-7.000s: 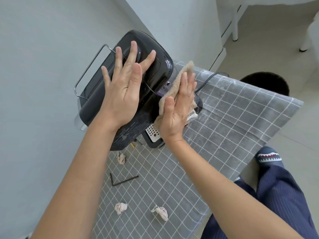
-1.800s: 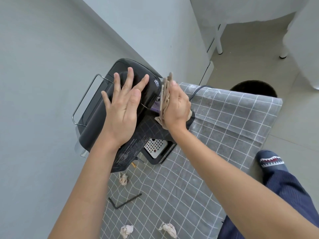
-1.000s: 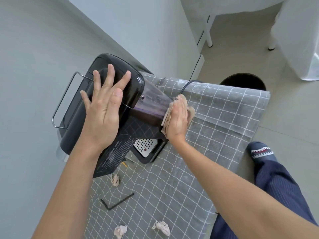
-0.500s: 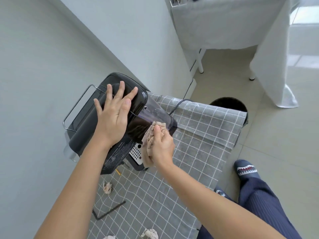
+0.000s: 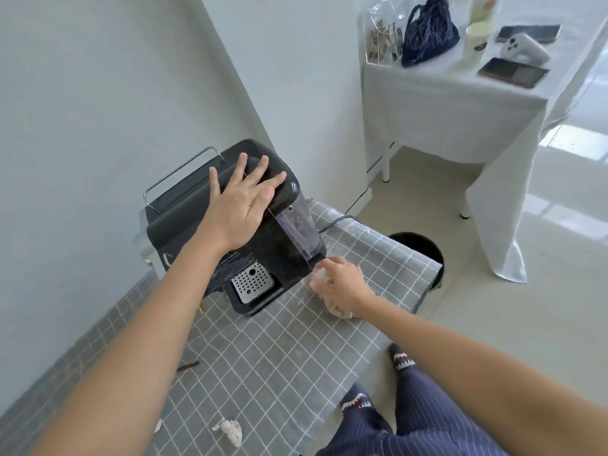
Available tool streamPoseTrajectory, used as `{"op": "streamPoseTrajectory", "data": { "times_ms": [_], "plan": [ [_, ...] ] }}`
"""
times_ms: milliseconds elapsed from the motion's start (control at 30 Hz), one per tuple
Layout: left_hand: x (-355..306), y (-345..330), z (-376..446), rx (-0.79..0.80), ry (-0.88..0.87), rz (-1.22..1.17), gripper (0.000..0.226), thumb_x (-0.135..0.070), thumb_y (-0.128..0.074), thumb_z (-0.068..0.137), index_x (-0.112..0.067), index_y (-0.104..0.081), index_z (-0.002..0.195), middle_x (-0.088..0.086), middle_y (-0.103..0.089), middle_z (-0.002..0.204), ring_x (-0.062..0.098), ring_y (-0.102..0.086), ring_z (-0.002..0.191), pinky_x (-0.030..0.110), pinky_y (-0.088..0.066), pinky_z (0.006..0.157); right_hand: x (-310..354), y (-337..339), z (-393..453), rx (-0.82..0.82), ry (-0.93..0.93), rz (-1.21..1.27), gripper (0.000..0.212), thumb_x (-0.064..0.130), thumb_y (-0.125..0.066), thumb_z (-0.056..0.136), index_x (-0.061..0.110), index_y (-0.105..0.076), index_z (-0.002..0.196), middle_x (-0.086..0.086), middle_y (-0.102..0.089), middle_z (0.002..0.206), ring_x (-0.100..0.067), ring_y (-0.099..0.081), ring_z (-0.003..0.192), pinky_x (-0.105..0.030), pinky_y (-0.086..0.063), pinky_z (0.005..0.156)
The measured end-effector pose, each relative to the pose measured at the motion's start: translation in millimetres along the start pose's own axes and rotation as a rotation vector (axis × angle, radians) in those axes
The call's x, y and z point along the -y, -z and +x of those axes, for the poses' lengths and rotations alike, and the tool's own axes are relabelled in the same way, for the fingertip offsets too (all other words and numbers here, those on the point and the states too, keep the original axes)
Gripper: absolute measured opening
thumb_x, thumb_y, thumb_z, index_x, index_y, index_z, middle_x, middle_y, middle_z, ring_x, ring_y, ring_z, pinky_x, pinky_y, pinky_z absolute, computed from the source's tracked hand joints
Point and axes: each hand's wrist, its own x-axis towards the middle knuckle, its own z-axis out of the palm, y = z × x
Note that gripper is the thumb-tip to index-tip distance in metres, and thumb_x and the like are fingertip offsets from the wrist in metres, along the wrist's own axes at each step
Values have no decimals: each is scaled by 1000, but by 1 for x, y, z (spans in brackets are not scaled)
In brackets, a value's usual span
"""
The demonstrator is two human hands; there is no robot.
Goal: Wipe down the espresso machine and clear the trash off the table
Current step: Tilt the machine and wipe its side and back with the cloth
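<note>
Now espresso machine sits between left hand and right hand.

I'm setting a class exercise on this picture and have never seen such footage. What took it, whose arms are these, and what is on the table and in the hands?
A camera worn on a person's head took it, looking down at their own arms. The left hand lies flat on top of a black espresso machine, steadying it. The right hand presses a crumpled cloth onto the checked tablecloth at the machine's base. A paper wad lies near the front edge. A dark bin stands on the floor beyond the table.
</note>
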Motion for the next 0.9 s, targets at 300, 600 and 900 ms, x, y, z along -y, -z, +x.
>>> {"op": "streamPoseTrajectory", "data": {
  "times_ms": [300, 600, 900],
  "plan": [
    [10, 17, 2, -387, 286, -409, 38, -30, -37, 102, -21, -54, 135, -2, -44, 148, 9, -26, 144, 33, -5, 121, 78, 50, -27, 30, 208, 424, 16, 25, -58, 96, 16, -71, 95, 6, -74, 83, -5, -67, 73, -11, -53, 69],
    [91, 42, 1, -224, 530, -158, 36, -7, -42, 99, -3, -55, 132, 14, -53, 139, 28, -45, 134, 25, -25, 110, 160, 49, -26, 244, -71, 1089, 25, 25, -62, 95, 5, -71, 107, -8, -78, 91, -18, -76, 78, -25, -59, 66],
    [129, 48, 33, -198, 516, -235, 22, -11, -52, 94, -6, -73, 97, 12, -72, 95, 26, -62, 89, 21, -37, 76, 192, 41, -16, 109, -171, 1323, 20, 14, -60, 97, -3, -71, 95, -10, -74, 77, -13, -72, 67, -19, -56, 61]
  ]
}}
